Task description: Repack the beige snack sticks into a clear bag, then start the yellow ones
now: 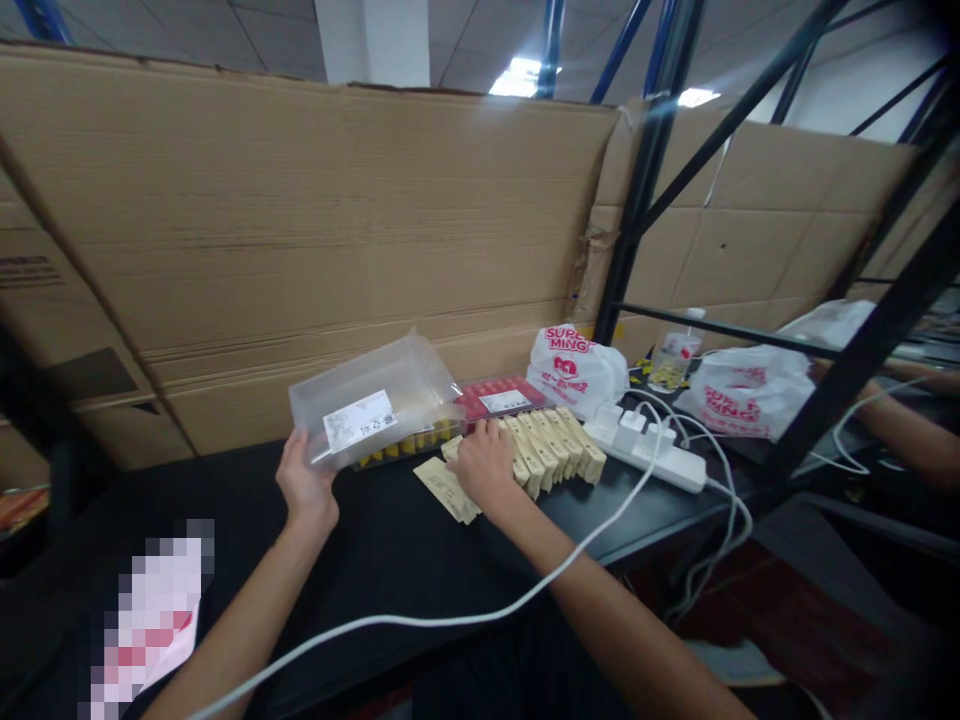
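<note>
My left hand (306,488) is closed on the lower left edge of a frosted plastic bag (337,392) with a white printed label (360,420). The bag is tilted, held above a tray of yellow pieces (409,445). My right hand (487,463) has its fingers curled over the left end of a row of beige paper packets (553,448); its fingertips are partly hidden. Flat on the table, just left of that hand, lies a loose pair of beige packets (442,488). Behind the row sits a clear-lidded box of red pieces (499,392) with a white label.
A white cable (480,618) crosses over my right forearm from a power strip (649,455). White plastic bags (577,370) and a clear bottle (673,355) stand to the right. Cardboard (337,230) walls the back. Beyond a black post, another person's arm (907,430) shows.
</note>
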Available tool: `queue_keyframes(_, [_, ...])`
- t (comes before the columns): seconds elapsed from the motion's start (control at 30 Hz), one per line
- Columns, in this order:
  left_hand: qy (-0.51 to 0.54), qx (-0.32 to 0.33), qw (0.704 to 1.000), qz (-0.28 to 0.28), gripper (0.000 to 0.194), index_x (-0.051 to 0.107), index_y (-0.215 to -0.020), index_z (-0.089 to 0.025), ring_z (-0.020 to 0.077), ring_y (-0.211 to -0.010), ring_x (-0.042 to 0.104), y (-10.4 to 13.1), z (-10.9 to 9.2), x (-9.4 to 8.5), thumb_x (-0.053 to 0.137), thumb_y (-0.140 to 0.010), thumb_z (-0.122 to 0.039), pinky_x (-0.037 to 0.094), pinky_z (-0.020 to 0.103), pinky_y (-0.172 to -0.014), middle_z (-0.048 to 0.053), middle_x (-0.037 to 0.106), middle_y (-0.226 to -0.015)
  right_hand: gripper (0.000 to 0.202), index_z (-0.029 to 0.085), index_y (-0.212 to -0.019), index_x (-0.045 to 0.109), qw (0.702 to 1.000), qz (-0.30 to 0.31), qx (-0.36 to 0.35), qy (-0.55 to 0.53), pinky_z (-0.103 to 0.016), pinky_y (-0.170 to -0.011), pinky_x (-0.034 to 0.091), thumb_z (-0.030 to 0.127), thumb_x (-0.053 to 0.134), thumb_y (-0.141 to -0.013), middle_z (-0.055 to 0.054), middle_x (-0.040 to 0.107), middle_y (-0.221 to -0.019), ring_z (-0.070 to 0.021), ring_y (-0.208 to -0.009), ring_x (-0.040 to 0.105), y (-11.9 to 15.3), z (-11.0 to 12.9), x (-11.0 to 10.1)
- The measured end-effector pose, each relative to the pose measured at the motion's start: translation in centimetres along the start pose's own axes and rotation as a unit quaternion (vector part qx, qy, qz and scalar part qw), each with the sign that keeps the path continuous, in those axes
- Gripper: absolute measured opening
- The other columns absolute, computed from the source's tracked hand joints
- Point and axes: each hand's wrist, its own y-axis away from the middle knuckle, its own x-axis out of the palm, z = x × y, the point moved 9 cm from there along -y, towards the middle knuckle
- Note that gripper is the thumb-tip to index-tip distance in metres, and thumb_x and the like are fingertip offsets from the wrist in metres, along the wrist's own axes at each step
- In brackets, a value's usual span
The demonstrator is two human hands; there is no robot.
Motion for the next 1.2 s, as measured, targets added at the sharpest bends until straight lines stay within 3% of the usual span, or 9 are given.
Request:
queue_keyframes(0.2, [0.007,-0.004,1.000,0.009,0.045,0.068,-0.123,-0.020,0.0212,-0.085,0.069,0.5,-0.4,0.5,0.071,-0.080,-0.035,0.053,0.027,-0.061,0.008,0.073,-0.106,0.040,0.008,-0.110,0.078,1.000,-0.012,0.008,0.000,-0.048,-0.099,0.033,0.038,0.052,-0.102,-0.024,0.064,-0.125,-0.0358,-0.119,0.050,-0.4,-0.1,-0.1])
queue_keyframes(0.4, [0.013,0.001,1.000,0.003,0.046,0.068,-0.123,-0.021,0.0203,-0.084,0.069,0.3,-0.7,0.2,0.072,-0.079,-0.035,0.053,0.026,-0.063,0.007,0.073,-0.107,0.032,0.005,-0.120,0.070,0.998,-0.064,0.001,-0.004,-0.044,-0.096,0.036,0.016,0.058,-0.092,-0.024,0.063,-0.123,-0.0338,-0.116,0.051,0.2,0.0,-2.2])
queue_keyframes(0.57, [0.013,0.001,1.000,-0.005,0.049,0.068,-0.123,-0.021,0.0204,-0.086,0.070,0.0,-0.3,-0.2,0.073,-0.077,-0.036,0.051,0.025,-0.062,0.008,0.073,-0.111,0.032,0.001,-0.118,0.070,0.998,-0.062,0.005,-0.007,-0.047,-0.093,0.039,0.009,0.057,-0.089,-0.028,0.063,-0.118,-0.0362,-0.113,0.053,0.6,-0.5,-3.2])
queue_keyframes(0.77, [0.031,-0.002,0.999,-0.007,0.045,0.070,-0.119,-0.021,0.0200,-0.083,0.070,-0.3,-0.2,-0.5,0.073,-0.077,-0.036,0.052,0.026,-0.062,0.007,0.074,-0.107,0.027,0.011,-0.098,0.078,0.997,-0.019,-0.069,-0.033,-0.048,-0.088,0.045,0.030,0.060,-0.096,-0.022,0.070,-0.106,-0.0365,-0.108,0.059,4.2,4.5,-1.2])
queue_keyframes(0.9, [0.049,-0.010,0.999,-0.006,0.042,0.071,-0.114,-0.020,0.0201,-0.079,0.071,-0.3,-0.2,-0.6,0.076,-0.074,-0.033,0.052,0.027,-0.062,0.006,0.075,-0.099,0.038,0.007,-0.105,0.076,0.996,-0.013,-0.072,-0.049,-0.050,-0.087,0.047,0.040,0.070,-0.088,-0.024,0.069,-0.108,-0.0397,-0.108,0.061,6.0,6.5,-0.4])
queue_keyframes(1.0, [0.057,-0.013,0.998,0.003,0.041,0.071,-0.112,-0.020,0.0198,-0.077,0.071,-0.4,-0.4,-0.6,0.076,-0.074,-0.033,0.052,0.027,-0.061,0.006,0.075,-0.097,0.028,0.011,-0.106,0.071,0.994,-0.018,-0.072,-0.078,-0.043,-0.087,0.048,0.026,0.071,-0.082,-0.020,0.071,-0.108,-0.0359,-0.108,0.064,6.1,5.9,-1.2])
queue_keyframes(1.07, [0.059,-0.016,0.998,0.010,0.040,0.071,-0.112,-0.020,0.0198,-0.076,0.071,-0.5,-0.6,-0.4,0.076,-0.075,-0.033,0.052,0.027,-0.060,0.005,0.075,-0.096,0.020,0.016,-0.105,0.068,0.991,-0.021,-0.062,-0.118,-0.036,-0.080,0.049,0.018,0.063,-0.087,-0.012,0.073,-0.097,-0.0278,-0.095,0.069,6.3,4.3,-2.0])
queue_keyframes(1.13, [0.060,-0.019,0.998,0.019,0.040,0.071,-0.113,-0.020,0.0200,-0.076,0.071,-0.5,-0.7,-0.3,0.075,-0.075,-0.034,0.051,0.026,-0.059,0.006,0.075,-0.097,0.020,0.019,-0.110,0.065,0.981,-0.045,-0.039,-0.183,-0.031,-0.075,0.049,0.018,0.057,-0.091,-0.006,0.072,-0.090,-0.0225,-0.085,0.070,6.9,2.3,-3.1])
queue_keyframes(1.2, [0.061,-0.018,0.998,0.031,0.042,0.071,-0.113,-0.019,0.0199,-0.076,0.071,-0.4,-0.9,0.0,0.075,-0.075,-0.034,0.051,0.026,-0.059,0.006,0.075,-0.097,0.027,0.020,-0.118,0.064,0.969,-0.091,-0.025,-0.228,-0.033,-0.082,0.051,0.022,0.060,-0.091,-0.007,0.072,-0.098,-0.0243,-0.094,0.069,8.0,0.9,-3.9])
